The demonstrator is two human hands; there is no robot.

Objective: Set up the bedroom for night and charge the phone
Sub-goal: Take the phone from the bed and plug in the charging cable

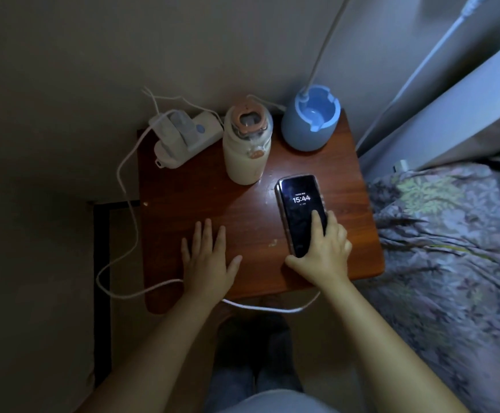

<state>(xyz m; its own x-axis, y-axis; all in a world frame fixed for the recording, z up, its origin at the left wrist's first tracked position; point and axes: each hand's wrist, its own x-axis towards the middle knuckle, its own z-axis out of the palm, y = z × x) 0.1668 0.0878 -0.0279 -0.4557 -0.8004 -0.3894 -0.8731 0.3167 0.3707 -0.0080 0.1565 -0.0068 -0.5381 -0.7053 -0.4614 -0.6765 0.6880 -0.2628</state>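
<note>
A black phone (298,204) lies face up on the right side of the brown bedside table (243,216), its screen lit with 15:44. My right hand (323,248) grips its near end, fingers over the screen and thumb at the bottom edge. My left hand (208,257) rests flat and open on the table's near left part. A white charging cable (126,228) runs from the power strip (183,135) at the back left, loops off the table's left side and passes along the front edge toward my right wrist. Its plug end is hidden.
A cream bottle with a pink lid (247,144) stands at the back centre. A blue lamp base (310,120) with a white gooseneck stands at the back right. The bed with a flowered cover (451,248) is at the right. The room is dim.
</note>
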